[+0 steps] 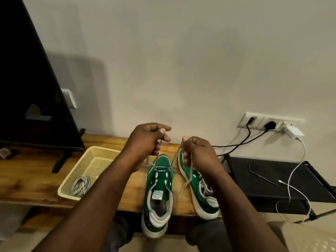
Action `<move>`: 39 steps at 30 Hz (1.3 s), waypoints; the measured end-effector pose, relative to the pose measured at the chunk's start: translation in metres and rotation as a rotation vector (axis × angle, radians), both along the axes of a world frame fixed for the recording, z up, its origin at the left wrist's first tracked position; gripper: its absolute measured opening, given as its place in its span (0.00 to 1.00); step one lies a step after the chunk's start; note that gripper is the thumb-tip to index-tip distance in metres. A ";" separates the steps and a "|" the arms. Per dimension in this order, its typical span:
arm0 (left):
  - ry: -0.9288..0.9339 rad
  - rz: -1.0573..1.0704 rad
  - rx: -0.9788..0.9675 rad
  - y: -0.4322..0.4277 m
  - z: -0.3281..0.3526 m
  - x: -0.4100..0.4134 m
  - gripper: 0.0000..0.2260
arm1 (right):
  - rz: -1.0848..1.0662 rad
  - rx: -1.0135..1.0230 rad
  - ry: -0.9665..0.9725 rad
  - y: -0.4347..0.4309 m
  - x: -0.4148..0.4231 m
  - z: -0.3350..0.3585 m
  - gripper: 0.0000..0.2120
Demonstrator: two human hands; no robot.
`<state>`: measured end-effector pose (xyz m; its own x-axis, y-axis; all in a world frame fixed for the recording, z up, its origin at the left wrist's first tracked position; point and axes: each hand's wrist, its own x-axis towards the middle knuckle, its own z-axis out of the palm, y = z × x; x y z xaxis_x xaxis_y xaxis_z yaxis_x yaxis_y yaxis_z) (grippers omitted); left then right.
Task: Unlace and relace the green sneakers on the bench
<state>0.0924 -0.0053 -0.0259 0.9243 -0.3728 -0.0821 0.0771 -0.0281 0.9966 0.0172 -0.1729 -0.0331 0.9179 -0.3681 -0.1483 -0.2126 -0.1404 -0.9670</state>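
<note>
The nearer green sneaker [159, 193] stood upright on the wooden bench [27, 179], long axis running from the person to the wall [181, 70], toe wallward and heel overhanging the front edge; the second sneaker [198, 188] lay just right of it, tipped sideways, toe also wallward. Above the toes, the left hand [145, 140] and right hand [198, 151] each pinched one end of the grey lace [171, 160] between thumb and curled fingers. A cream basket [101, 150] and a black television [27, 88] stood to the left.
</note>
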 end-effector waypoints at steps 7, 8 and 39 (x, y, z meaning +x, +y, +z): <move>-0.069 -0.021 -0.106 0.009 0.089 -0.037 0.11 | 0.089 0.243 -0.149 0.022 -0.011 0.075 0.17; -0.070 -0.015 -0.098 0.011 0.093 -0.042 0.10 | 0.085 0.226 -0.160 0.024 -0.013 0.081 0.18; -0.110 0.147 -0.348 0.020 0.187 -0.068 0.07 | 0.186 -0.233 -0.443 0.023 -0.031 0.200 0.04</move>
<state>0.0249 0.0145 0.1615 0.9661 -0.2241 0.1282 -0.0523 0.3164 0.9472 -0.0139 -0.1501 0.1668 0.9270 -0.1703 0.3342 0.2575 -0.3591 -0.8971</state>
